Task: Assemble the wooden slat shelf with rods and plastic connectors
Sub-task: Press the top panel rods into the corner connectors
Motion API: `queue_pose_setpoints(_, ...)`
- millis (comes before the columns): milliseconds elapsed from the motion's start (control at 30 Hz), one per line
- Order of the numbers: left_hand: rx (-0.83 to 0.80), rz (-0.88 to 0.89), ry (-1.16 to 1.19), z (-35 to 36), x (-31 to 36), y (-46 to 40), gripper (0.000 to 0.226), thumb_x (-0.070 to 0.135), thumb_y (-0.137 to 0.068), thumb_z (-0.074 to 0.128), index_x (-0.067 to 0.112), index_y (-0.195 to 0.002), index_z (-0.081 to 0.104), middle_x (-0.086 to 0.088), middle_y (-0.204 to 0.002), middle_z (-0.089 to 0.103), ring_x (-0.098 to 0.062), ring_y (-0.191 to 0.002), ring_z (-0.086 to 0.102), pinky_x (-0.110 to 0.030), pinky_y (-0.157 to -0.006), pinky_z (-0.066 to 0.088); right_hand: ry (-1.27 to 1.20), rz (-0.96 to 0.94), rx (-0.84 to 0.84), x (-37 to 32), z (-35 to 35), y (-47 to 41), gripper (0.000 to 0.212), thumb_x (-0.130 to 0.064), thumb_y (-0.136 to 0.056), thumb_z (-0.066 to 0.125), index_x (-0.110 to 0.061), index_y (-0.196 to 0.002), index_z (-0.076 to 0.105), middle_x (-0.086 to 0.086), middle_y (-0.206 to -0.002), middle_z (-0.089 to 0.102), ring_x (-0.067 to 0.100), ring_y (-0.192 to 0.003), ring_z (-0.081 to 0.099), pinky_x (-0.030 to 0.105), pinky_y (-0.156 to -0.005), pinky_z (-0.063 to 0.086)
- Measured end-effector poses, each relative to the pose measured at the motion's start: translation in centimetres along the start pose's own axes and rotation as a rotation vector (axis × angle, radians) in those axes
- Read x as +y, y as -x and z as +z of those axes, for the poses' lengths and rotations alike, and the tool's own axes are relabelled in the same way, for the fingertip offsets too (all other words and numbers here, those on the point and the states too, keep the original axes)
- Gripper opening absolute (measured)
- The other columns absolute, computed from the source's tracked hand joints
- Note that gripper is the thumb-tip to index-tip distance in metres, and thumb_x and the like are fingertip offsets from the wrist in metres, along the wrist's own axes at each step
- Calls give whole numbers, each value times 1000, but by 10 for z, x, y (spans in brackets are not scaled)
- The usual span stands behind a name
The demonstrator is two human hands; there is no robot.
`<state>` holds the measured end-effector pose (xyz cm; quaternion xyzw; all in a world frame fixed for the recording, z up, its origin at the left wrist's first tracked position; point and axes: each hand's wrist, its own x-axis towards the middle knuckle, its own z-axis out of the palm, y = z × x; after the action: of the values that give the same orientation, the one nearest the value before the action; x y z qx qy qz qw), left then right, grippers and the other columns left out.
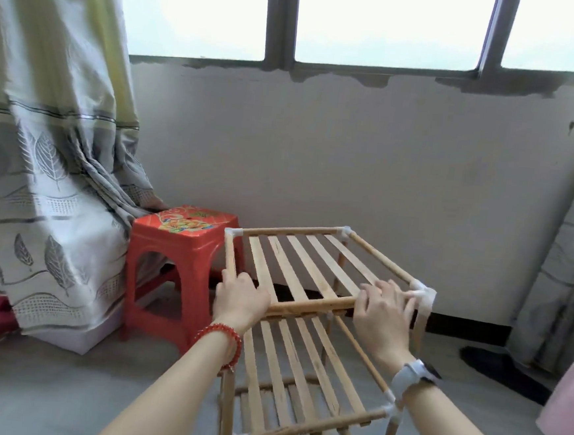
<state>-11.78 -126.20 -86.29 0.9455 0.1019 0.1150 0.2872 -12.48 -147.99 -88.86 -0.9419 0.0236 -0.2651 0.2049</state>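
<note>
The wooden slat shelf (301, 362) stands on the floor with three slatted tiers joined by rods and white plastic connectors. The top tier (309, 263) sits tilted, its near side raised. My left hand (239, 297) grips the near-left corner of that tier, covering the connector there. My right hand (386, 307) holds the near front rod (313, 306) close to the near-right connector (424, 293), fingers wrapped over it. White connectors show at the far corners (233, 232) and on the middle tier (394, 413). A vertical rod (420, 322) hangs below the near-right connector.
A red plastic stool (179, 263) stands just left of the shelf. A patterned curtain (49, 164) hangs at the left, another at the right edge (562, 273). The wall and window (390, 23) are behind. A dark object (503, 371) lies on the floor at right.
</note>
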Motion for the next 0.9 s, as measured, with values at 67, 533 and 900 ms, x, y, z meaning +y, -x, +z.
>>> queue_pose_setpoints(67,-40,20,160,16,26,-1,41,29,-95,36,8,-129,48,-16,-152,18,-35,-132,31,-45,-109,31,-97,-70,-97,-9,6,-3,37,-25,-101,29,-21,-131,49,-1,-147,36,18,-144,14,55,-116,3)
queue_pose_setpoints(533,61,240,160,-27,-33,1,33,23,-94,49,15,-126,54,-5,-130,51,-20,-119,50,-35,-100,41,-359,-440,79,-96,-6,14,23,-6,-91,50,-9,-109,62,0,-101,61,14,-92,56,29,-77,51)
queue_pose_setpoints(900,-171,-200,-82,53,-279,-18,36,22,-93,44,17,-129,49,-7,-133,46,-26,-119,49,-37,-99,41,-208,-269,-795,-152,237,79,36,-18,-94,36,-17,-128,50,8,-116,63,25,-106,58,32,-87,47)
